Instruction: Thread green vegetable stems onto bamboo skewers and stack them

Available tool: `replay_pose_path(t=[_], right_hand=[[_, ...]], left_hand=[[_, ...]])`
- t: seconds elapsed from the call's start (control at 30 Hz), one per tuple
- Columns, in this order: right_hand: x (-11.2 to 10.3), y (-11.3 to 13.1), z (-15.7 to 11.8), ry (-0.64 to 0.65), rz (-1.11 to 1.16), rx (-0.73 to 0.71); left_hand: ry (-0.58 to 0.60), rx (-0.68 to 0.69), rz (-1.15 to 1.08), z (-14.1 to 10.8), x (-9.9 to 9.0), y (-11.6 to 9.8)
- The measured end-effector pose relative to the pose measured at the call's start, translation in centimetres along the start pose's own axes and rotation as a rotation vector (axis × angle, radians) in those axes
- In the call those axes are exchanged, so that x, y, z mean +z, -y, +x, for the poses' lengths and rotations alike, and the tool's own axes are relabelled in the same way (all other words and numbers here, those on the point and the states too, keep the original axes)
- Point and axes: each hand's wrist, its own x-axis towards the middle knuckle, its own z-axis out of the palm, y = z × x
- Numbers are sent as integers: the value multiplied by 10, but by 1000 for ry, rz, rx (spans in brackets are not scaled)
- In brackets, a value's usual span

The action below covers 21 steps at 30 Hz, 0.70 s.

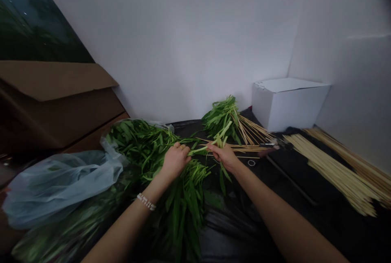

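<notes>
Leafy green stems (200,150) stretch between my two hands. My left hand (176,159), below a beaded bracelet, is closed round their left part. My right hand (223,155) pinches them farther right, with pale stem ends sticking up above it and leaves hanging below. Under and beside my left hand lies a pile of loose greens (186,210). Beyond my right hand is a bunch of greens on thin wooden sticks (222,114), its sticks pointing right. A few loose sticks (249,148) lie just behind my right hand.
A clear plastic bag (64,181) and more greens (137,136) are at the left, near an open cardboard box (64,112). At the right are a white box (287,100), a black flat object (293,173) and bundles of sticks (336,173). A small ring (251,163) lies nearby.
</notes>
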Motion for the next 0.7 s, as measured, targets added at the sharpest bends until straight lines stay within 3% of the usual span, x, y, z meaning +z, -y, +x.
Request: replay_pose_path(t=[0.07, 0.2, 0.27, 0.4, 0.53, 0.7], right_hand=[[2, 0, -1, -5, 9, -1], [7, 0, -2, -4, 82, 16], [9, 0, -2, -5, 123, 34], [13, -2, -1, -44, 171, 46], [13, -4, 2, -87, 189, 41], [-15, 2, 16, -266, 283, 17]], left_hand=[[-18, -89, -99, 2, -1, 0], [-6, -463, -495, 11, -3, 5], [2, -587, -636, 16, -3, 7], [14, -594, -661, 26, -3, 5], [2, -625, -546, 33, -8, 8], [-72, -730, -385, 27, -18, 61]])
